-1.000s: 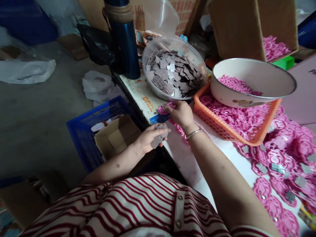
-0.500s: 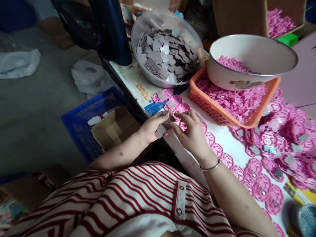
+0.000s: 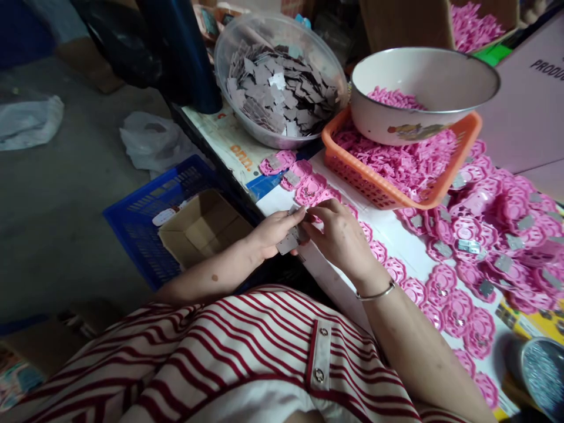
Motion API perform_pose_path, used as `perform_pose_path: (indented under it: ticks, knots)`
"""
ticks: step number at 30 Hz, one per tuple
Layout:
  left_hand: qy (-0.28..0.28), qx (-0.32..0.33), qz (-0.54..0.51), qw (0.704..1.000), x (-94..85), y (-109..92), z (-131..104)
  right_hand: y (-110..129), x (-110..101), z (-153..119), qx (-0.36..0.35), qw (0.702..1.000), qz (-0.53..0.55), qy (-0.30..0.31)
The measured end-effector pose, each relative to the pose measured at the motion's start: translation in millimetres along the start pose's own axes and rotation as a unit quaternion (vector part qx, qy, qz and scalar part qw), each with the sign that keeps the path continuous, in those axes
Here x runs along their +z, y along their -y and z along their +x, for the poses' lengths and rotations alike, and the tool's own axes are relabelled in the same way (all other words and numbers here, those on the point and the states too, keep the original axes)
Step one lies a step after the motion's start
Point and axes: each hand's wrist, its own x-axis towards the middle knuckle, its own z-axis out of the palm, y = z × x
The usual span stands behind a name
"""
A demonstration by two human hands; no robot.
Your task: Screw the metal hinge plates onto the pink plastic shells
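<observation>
My left hand is closed round several thin grey metal plates above the table's near edge. My right hand meets it from the right, thumb and fingertips pinched together at the plates' upper end; what they pinch is too small to make out. Pink flower-shaped plastic pieces run in a line on white sheets just beyond and beside my hands. Grey plates lie on the farthest of these pieces. A clear plastic bowl full of similar grey plates stands behind.
An orange basket of small pink parts carries a white enamel bowl. A heap of pink pieces lies at the right, with a tin of small metal bits nearer. A blue crate holding a carton sits at the lower left.
The view has shifted, so the bowls, basket and pink pieces appear farther left. My right hand's fingers have drawn together against the plates in my left hand.
</observation>
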Motion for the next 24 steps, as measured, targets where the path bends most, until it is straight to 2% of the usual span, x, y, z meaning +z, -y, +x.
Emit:
perform_pose_path:
  ticks: [4, 8, 12, 15, 17, 19, 21, 22, 24]
  knots:
    - [0.011, -0.020, 0.027, 0.999, 0.1, 2, -4, -1, -4, -2, -0.008, 0.999, 0.024, 0.038]
    - [0.034, -0.031, 0.027, 0.999, -0.5, 0, -5, 0, -1, -4, 0.017, 0.998, 0.053, -0.003]
    - [0.033, -0.031, 0.003, 0.999, -4.2, -2, -6, -5, 4, -9, 0.050, 0.993, 0.103, -0.040]
    - [0.051, -0.044, 0.008, 0.998, -7.4, -6, -9, -14, -3, -11, 0.006, 0.981, 0.187, -0.043]
    - [0.087, -0.069, 0.011, 0.994, -7.8, -7, -11, -21, -13, -9, -0.074, 0.968, 0.242, 0.001]
    - [0.131, -0.104, 0.001, 0.986, -6.5, -5, -13, -29, -25, -6, -0.144, 0.939, 0.288, 0.121]
    - [0.162, -0.139, -0.023, 0.977, -3.9, -1, -15, -36, -34, -2, -0.153, 0.900, 0.332, 0.235]
    - [0.173, -0.155, -0.037, 0.972, -2.3, 2, -16, -39, -37, -1, -0.143, 0.885, 0.352, 0.269]
    - [0.187, -0.178, -0.065, 0.964, 0.9, 6, -16, -46, -39, 0, -0.118, 0.870, 0.382, 0.287]
